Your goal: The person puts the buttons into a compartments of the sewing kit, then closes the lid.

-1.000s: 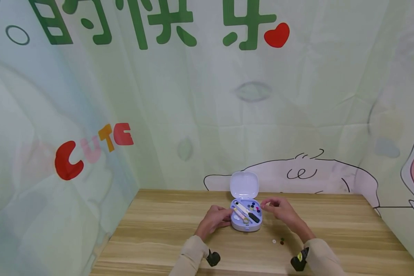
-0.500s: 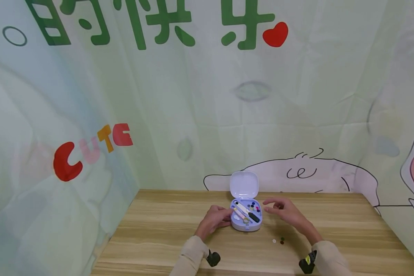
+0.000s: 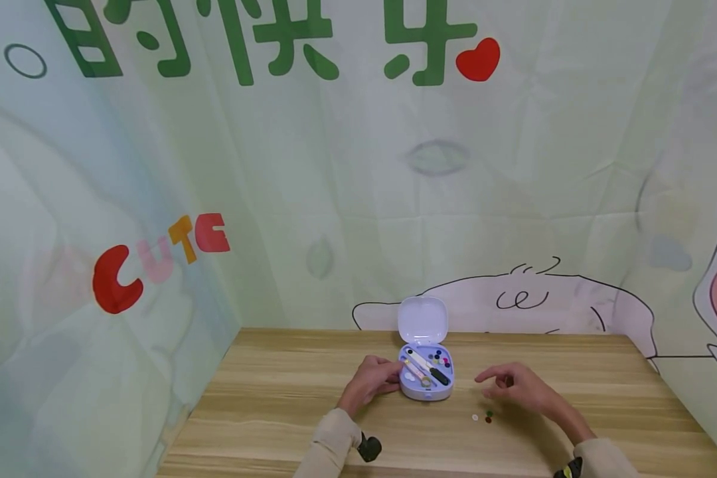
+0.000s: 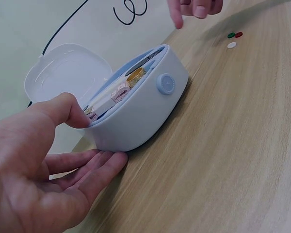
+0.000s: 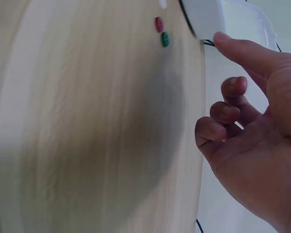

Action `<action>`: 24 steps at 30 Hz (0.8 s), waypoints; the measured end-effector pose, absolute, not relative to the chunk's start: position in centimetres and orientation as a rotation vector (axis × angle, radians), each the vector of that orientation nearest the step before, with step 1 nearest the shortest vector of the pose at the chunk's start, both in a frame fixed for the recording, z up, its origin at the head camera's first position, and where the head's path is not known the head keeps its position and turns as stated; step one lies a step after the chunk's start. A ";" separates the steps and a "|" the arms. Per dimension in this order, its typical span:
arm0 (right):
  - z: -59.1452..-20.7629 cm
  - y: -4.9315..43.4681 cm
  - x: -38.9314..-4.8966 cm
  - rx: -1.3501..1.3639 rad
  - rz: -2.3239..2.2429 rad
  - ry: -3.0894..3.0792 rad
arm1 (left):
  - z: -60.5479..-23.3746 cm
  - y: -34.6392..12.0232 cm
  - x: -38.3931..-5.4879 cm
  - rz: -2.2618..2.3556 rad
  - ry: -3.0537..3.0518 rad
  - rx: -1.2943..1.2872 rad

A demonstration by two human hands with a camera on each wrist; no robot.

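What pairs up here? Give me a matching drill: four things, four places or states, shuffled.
Things:
1. pale lilac plastic sewing box
2. three small loose buttons, white, red and green
3. left hand
4. right hand

States:
A. hovers over the table, holds nothing
B. lid up, on the wooden table
C. lie on the table right of the box
D. holds the box's left side

Pairs: 1-B, 2-C, 3-D, 4-A

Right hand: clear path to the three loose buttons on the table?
Probably yes. The right hand hovers empty just above and beyond the buttons, which lie bare on the table; nothing sits between them, and the sewing box stands off to the side.
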State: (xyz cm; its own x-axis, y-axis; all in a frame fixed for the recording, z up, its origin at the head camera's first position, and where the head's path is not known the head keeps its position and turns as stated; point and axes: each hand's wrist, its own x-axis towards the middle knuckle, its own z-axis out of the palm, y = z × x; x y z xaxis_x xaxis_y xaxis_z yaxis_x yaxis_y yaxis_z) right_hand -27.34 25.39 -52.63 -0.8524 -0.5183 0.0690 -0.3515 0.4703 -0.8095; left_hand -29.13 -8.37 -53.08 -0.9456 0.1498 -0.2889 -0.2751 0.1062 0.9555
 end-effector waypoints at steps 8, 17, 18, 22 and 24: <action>-53.3 26.1 -26.4 -0.954 -1.231 2.430 | -53.3 -8.4 -29.2 1.913 2.071 -0.118; -54.6 26.7 -26.1 -0.942 -1.226 2.485 | -53.4 -8.4 -29.2 1.901 2.077 -0.128; -54.7 26.7 -26.1 -0.936 -1.226 2.495 | -53.4 -8.4 -29.2 1.902 2.077 -0.129; -54.9 26.6 -26.1 -0.965 -1.237 2.521 | -53.4 -8.4 -29.2 1.902 2.078 -0.129; -54.9 26.6 -26.1 -1.005 -1.248 2.521 | -53.3 -8.4 -29.2 1.901 2.080 -0.128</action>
